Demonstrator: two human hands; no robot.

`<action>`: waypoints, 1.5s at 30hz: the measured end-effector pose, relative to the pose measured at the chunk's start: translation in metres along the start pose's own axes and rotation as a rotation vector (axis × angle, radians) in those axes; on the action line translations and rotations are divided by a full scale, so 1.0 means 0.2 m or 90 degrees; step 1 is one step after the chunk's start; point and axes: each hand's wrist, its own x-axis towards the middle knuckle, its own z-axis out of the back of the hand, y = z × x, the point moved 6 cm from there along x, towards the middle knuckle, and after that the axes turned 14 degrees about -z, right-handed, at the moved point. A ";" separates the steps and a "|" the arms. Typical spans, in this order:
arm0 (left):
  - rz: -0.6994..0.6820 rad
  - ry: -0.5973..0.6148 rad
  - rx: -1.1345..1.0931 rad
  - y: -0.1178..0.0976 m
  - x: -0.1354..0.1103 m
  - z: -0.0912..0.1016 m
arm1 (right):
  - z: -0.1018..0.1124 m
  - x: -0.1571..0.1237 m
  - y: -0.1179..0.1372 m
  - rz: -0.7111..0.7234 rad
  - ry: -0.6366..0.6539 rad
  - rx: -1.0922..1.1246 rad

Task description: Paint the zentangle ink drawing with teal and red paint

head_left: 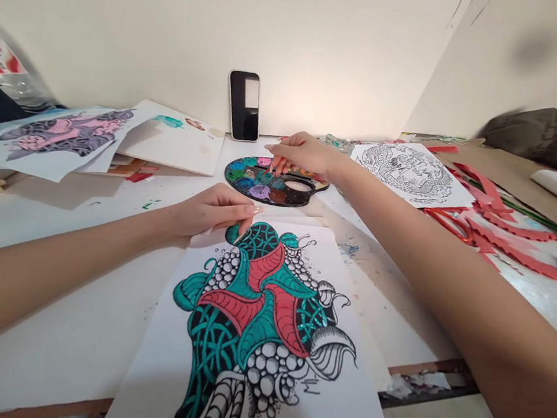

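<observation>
Overall, we record a white table (73, 347), surface paint-marked. On it, nearest us, the drawing sheet (263, 313) lies flat, partly coloured green & red, rest b/w. Handling, our est.: v. light, thin, flexible, creases easily; shiny green patch at R poss. wet, smears if touched. Best hold: blank margins, nr. corners, flat fingers. A line-art print (412, 174) lies beyond it, to R. The palette (318, 188), wells w/ mixed colours, sits just past the sheet's far edge, apart from it. Right hand (306, 151) is over the palette, fingers bent downward, bunched; we can't confirm any tool. Left hand (216, 211), loosely curled, is at the sheet's far L corner; pinching or resting, can't tell. Phone (244, 106) stands on end behind.
</observation>
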 end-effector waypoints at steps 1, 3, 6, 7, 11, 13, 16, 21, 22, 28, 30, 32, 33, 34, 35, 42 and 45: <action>0.002 -0.001 0.002 0.00 0.00 0.00 | 0.01 0.00 0.00 -0.002 -0.018 0.011; 0.004 -0.004 0.003 -0.01 0.00 0.00 | 0.01 0.01 -0.01 -0.006 -0.027 0.012; 0.006 -0.003 0.000 -0.01 0.00 -0.01 | -0.02 0.00 -0.02 0.002 0.041 -0.008; 0.007 -0.001 -0.001 -0.01 0.00 -0.01 | -0.03 0.00 -0.02 0.007 0.062 -0.009; 0.006 -0.001 -0.007 0.00 0.00 0.00 | -0.01 -0.01 0.00 0.002 0.032 0.018; 0.006 -0.004 -0.009 0.00 0.00 0.00 | 0.00 -0.02 0.00 -0.006 0.009 0.027; 0.011 -0.006 -0.011 0.00 0.00 -0.01 | -0.01 -0.01 -0.01 0.003 0.023 0.016; 0.005 -0.011 -0.026 -0.01 0.00 -0.01 | 0.00 0.01 -0.04 -0.007 0.039 0.027; 0.004 -0.012 -0.026 -0.01 0.00 -0.01 | 0.00 0.02 -0.05 -0.015 0.037 0.036; 0.003 -0.015 -0.025 -0.01 0.00 0.00 | 0.02 0.02 -0.07 -0.060 0.027 0.110; -0.003 -0.011 -0.024 -0.01 0.00 0.00 | 0.05 0.02 -0.04 -0.044 0.013 0.139; -0.008 -0.003 -0.020 -0.02 0.01 -0.01 | 0.09 0.00 0.00 -0.010 -0.011 0.158; -0.010 -0.001 -0.019 -0.02 0.01 -0.01 | 0.11 -0.02 0.03 0.014 -0.021 0.159; -0.009 -0.002 -0.018 -0.03 0.01 -0.01 | 0.12 -0.04 0.07 0.043 -0.025 0.155; -0.007 -0.005 -0.018 -0.03 0.01 -0.01 | 0.13 -0.07 0.10 0.069 -0.025 0.148; -0.011 -0.127 -0.063 0.02 0.00 0.06 | 0.09 -0.47 0.18 0.055 0.076 0.199; -0.018 -0.183 -0.111 0.04 0.00 0.10 | 0.03 -0.67 0.09 0.016 0.171 0.156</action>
